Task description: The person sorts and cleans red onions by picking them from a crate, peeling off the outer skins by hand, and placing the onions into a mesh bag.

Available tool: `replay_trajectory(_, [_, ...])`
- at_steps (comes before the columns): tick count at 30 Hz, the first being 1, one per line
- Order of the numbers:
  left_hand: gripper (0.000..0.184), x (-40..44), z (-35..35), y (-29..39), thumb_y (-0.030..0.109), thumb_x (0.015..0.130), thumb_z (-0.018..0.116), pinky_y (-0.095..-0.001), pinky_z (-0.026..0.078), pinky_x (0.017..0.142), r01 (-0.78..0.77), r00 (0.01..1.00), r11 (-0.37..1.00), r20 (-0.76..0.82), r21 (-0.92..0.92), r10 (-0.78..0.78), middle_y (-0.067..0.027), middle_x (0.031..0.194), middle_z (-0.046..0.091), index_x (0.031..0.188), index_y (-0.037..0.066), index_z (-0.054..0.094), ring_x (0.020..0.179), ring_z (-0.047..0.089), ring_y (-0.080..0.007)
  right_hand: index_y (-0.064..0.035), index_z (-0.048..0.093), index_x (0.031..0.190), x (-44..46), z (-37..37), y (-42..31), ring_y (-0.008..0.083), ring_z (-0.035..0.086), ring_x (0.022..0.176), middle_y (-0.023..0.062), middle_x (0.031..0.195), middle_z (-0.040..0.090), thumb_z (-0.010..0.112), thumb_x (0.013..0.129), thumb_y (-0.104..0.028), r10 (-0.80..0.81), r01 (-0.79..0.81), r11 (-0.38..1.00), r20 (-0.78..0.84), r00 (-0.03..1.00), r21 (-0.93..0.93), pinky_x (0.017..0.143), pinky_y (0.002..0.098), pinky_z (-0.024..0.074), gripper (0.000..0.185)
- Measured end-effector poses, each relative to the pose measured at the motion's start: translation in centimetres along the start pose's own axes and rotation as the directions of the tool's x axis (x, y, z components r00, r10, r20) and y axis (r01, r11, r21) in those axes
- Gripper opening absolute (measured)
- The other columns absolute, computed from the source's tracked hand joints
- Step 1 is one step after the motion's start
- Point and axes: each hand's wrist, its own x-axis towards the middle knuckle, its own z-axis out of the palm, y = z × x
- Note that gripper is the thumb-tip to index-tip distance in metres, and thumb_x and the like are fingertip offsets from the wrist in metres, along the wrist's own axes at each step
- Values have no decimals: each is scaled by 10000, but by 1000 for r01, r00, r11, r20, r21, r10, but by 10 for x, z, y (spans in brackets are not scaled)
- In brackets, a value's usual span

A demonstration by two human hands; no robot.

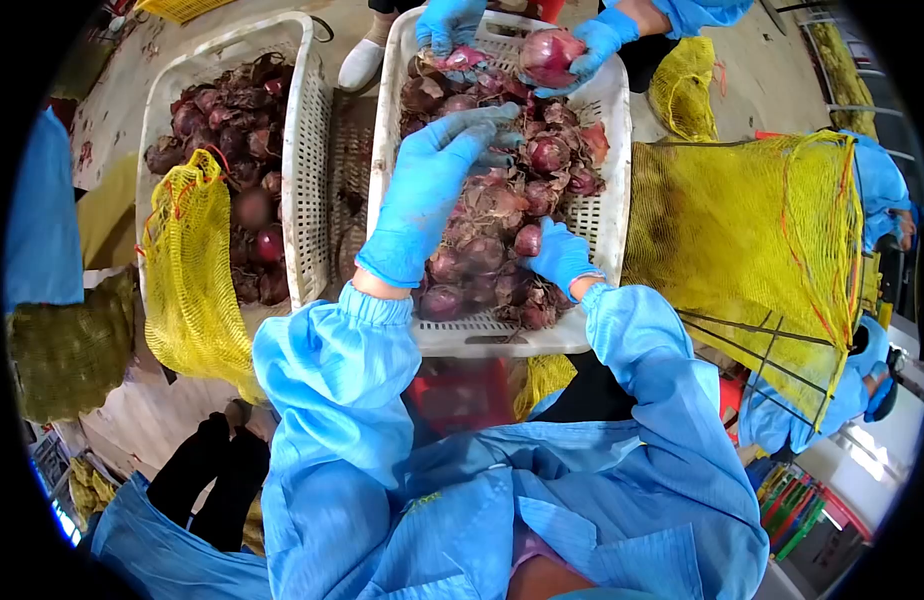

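Note:
A white plastic crate full of red onions stands in front of me. Over its middle, my left hand in a blue glove reaches forward with its fingers extended and apart, above the onions. Near the crate's right side, my gloved right hand has its fingers closed around a small red onion. Loose dry skins lie among the onions.
A co-worker's gloved hands hold a large onion and a peeled-looking piece at the crate's far end. Left stands another onion crate with a yellow net bag over it. A yellow net stretches at right.

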Motion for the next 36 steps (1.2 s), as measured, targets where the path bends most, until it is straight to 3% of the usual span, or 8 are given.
replay_trajectory(4, [297, 0, 4, -9, 149, 957, 510, -270, 511, 791, -54, 999, 994, -1, -95, 54, -77, 1089, 669, 1207, 29, 614, 891, 638, -136, -15, 435, 1291, -2, -21, 22, 334, 588, 1114, 203, 1234, 569, 790, 670, -441, -106, 61, 916, 92, 990, 396, 925, 383, 478, 833])
replay_trajectory(8, [329, -3, 0, -8, 139, 927, 531, -233, 467, 725, 71, 995, 989, -58, -131, -80, -51, 1092, 646, 1237, 57, 602, 881, 590, -103, -57, 385, 1374, -10, -42, 31, 204, 520, 1144, 80, 1264, 524, 797, 689, -152, -395, 181, 246, -72, 916, 952, 1000, 322, 412, 805])
replay_trajectory(11, [425, -5, 4, -16, 201, 937, 487, -344, 494, 820, 160, 965, 985, -198, -63, -170, -71, 1355, 520, 1350, 103, 502, 1193, 516, -206, -68, 375, 1381, -30, -77, 23, 198, 455, 1224, 72, 1337, 458, 771, 673, -82, -420, 305, -11, -281, 863, 952, 1037, 328, 378, 812])
replay_trajectory(16, [344, -4, 22, -56, 358, 929, 526, -550, 428, 897, 478, 814, 744, -82, -468, -575, -60, 1022, 513, 1196, 142, 547, 932, 505, -258, -58, 262, 1464, -56, -103, 9, 264, 377, 1342, 113, 1437, 392, 738, 632, -107, -310, 364, -396, -495, 812, 843, 1116, 402, 314, 960])
replay_trajectory(26, [355, -48, 55, -76, 348, 950, 484, -384, 506, 926, 623, 769, 460, 389, -632, -507, -79, 1150, 628, 1177, 94, 586, 1018, 629, -217, -4, 533, 1230, -41, -116, 13, 245, 587, 1102, 116, 1175, 617, 621, 866, -243, -283, 128, -338, -231, 931, 932, 984, 356, 441, 444])
replay_trajectory(30, [340, -69, 66, -48, 239, 970, 490, -329, 491, 947, 737, 670, 407, 506, -539, -543, -86, 1131, 631, 1233, 36, 563, 1015, 627, -181, -30, 524, 1259, 29, -72, -12, 223, 595, 1079, 119, 1198, 602, 631, 865, -223, -344, 474, 293, -371, 862, 830, 931, 334, 460, 451])
replay_trajectory(31, [339, -73, 68, -37, 221, 973, 488, -323, 486, 956, 693, 721, 525, 463, -495, -516, -94, 1125, 630, 1231, 14, 560, 1022, 624, -179, -114, 488, 1330, 26, -83, -30, 261, 539, 1161, 122, 1325, 524, 683, 802, -154, -418, 616, 618, -459, 784, 488, 988, 389, 436, 565])
replay_trajectory(36, [323, -59, 59, -66, 183, 980, 463, -322, 470, 969, 617, 784, 456, 551, -641, -287, -120, 1158, 616, 1213, -16, 564, 1061, 604, -196, -215, 485, 1337, 59, -92, -107, 372, 410, 1278, 133, 1415, 434, 750, 680, -217, -648, 604, 750, -480, 591, -270, 1018, 458, 394, 708])
